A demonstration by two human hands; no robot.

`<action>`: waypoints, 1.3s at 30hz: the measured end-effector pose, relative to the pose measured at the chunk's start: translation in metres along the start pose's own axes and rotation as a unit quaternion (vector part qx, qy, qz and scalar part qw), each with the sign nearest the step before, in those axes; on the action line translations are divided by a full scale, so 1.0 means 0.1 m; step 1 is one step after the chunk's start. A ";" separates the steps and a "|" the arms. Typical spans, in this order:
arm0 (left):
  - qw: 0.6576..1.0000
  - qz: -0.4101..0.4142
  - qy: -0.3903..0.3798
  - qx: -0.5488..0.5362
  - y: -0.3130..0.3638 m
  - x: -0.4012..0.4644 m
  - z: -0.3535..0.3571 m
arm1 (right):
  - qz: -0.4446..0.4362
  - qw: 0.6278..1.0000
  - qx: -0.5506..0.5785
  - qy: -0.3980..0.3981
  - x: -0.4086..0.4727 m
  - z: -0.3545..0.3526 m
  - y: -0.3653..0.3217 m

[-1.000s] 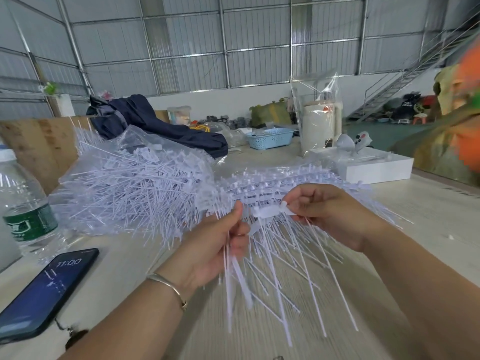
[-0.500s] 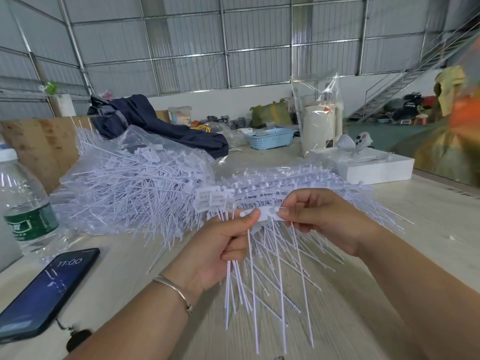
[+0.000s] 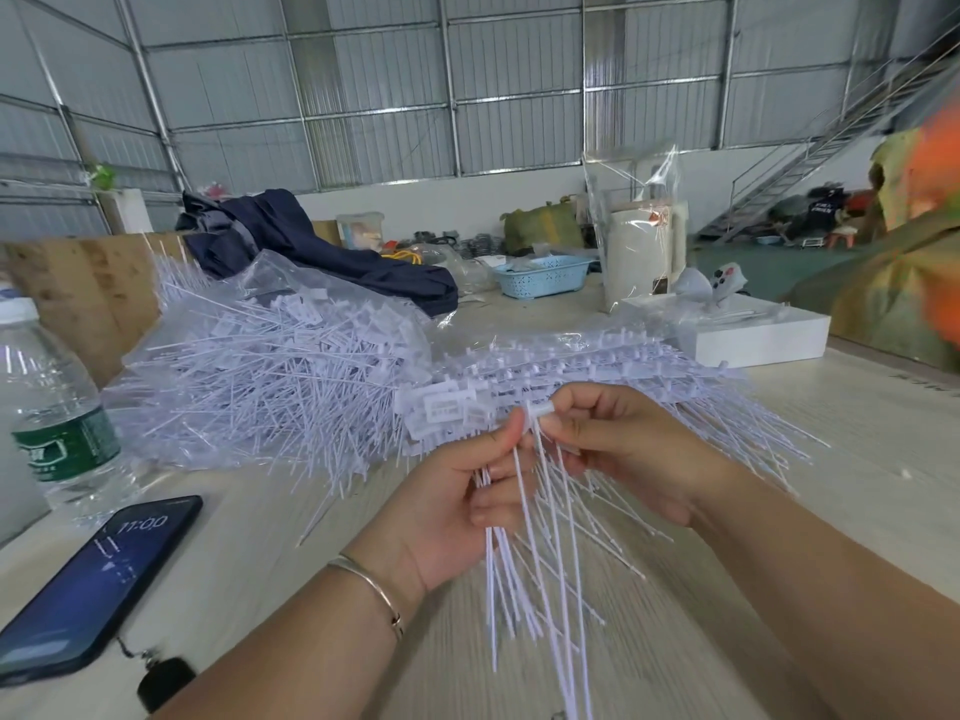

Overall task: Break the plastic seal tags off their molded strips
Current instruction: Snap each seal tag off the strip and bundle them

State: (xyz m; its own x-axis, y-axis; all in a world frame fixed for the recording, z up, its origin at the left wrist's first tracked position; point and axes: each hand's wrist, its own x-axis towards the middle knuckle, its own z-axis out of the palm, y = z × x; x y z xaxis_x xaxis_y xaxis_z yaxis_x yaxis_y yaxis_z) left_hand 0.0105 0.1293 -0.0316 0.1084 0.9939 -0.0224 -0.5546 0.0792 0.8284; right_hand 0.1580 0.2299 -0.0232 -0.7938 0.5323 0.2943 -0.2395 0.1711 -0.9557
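Near the front edge of the tabletop (image 3: 857, 485), both hands are working at one strip of white seal tags (image 3: 447, 407). The left hand (image 3: 457, 501) is gripping a bundle of loose tag tails (image 3: 540, 563), fingers curled round them, thumb pressing at the top. The right hand (image 3: 618, 449) is pinching a single tag head (image 3: 540, 409) between thumb and forefinger, with the remaining fingers bent beneath. The strip is sitting just behind the hands, its tails fanning toward the front edge. A large heap of tags (image 3: 270, 387) is lying toward the left side of the tabletop, partly on clear plastic bags.

Assessment: a tag is being separated at its joint; whether it has already parted from the strip is not clear, as the fingers are covering the joint. For a clean break, the right hand should be pinching close to the joint and twisting sharply, not pulling, while the left is bracing the neighbouring tails so the strip is not flexing. Bending along the tail risks kinking it.

A water bottle (image 3: 47, 407) and a phone (image 3: 98, 579) are lying at the left edge.
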 end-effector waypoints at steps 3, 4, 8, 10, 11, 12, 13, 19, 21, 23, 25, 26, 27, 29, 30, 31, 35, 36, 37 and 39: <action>0.997 0.036 0.062 0.035 0.00 0.02 -0.02 | -0.021 0.998 -0.028 0.050 0.00 -0.03 0.01; 0.995 0.041 0.077 0.055 -0.01 0.02 -0.02 | -0.036 0.996 -0.048 0.070 0.01 -0.05 0.02; 0.986 0.056 0.101 0.118 -0.02 0.02 0.00 | -0.063 0.991 -0.076 0.094 0.01 -0.09 0.01; 0.978 0.059 0.129 0.155 -0.02 0.02 0.00 | -0.061 0.991 -0.076 0.087 0.00 -0.10 -0.01; 0.973 0.060 0.143 0.172 -0.02 0.02 -0.01 | -0.058 0.992 -0.083 0.081 0.00 -0.10 -0.01; 0.968 0.061 0.153 0.186 -0.02 0.02 -0.03 | -0.056 0.992 -0.092 0.073 0.00 -0.10 -0.01; 0.966 0.063 0.158 0.196 -0.01 0.02 -0.04 | -0.052 0.991 -0.100 0.065 -0.01 -0.10 -0.02; 0.948 0.037 0.124 0.290 0.04 0.01 -0.08 | -0.008 0.989 -0.138 0.043 -0.04 -0.13 -0.10; 0.941 0.002 0.102 0.322 0.05 0.00 -0.07 | 0.013 0.991 -0.136 0.009 -0.04 -0.13 -0.11; 0.936 -0.037 0.072 0.342 0.08 -0.01 -0.07 | 0.031 0.991 -0.129 -0.027 -0.04 -0.14 -0.11; 0.938 -0.068 0.039 0.337 0.11 -0.04 -0.09 | 0.038 0.993 -0.111 -0.020 -0.03 -0.16 -0.10; 0.944 -0.071 0.025 0.321 0.12 -0.06 -0.11 | 0.038 0.994 -0.100 -0.001 -0.02 -0.18 -0.08; 0.951 -0.065 0.020 0.300 0.13 -0.06 -0.12 | 0.036 0.995 -0.093 0.022 -0.01 -0.19 -0.06; 0.962 -0.031 0.037 0.267 0.11 -0.05 -0.12 | 0.024 0.993 -0.093 0.064 0.01 -0.18 -0.01; 0.966 -0.011 0.051 0.254 0.08 -0.04 -0.11 | 0.020 0.993 -0.094 0.075 0.02 -0.16 0.01; 0.969 0.004 0.070 0.238 0.05 -0.02 -0.09 | 0.020 0.993 -0.086 0.080 0.03 -0.15 0.02; 0.969 0.042 0.166 0.180 0.00 0.04 -0.05 | 0.034 0.997 -0.013 0.070 0.04 -0.14 0.01; 0.964 0.046 0.186 0.182 0.01 0.04 -0.06 | 0.037 0.997 -0.005 0.068 0.03 -0.14 0.01; 0.961 0.050 0.200 0.187 0.02 0.03 -0.07 | 0.039 0.997 -0.007 0.068 0.03 -0.13 0.01; 0.957 0.050 0.201 0.201 0.03 0.02 -0.07 | 0.038 0.997 -0.030 0.067 0.03 -0.11 0.01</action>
State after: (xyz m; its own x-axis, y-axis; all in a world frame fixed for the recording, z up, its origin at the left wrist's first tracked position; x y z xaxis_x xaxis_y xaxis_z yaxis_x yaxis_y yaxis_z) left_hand 0.0031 0.1317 -0.0337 -0.2997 0.9508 -0.0781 -0.1739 0.0261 0.9844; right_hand 0.1617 0.2406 -0.0231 -0.7260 0.6504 0.2234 -0.1448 0.1729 -0.9742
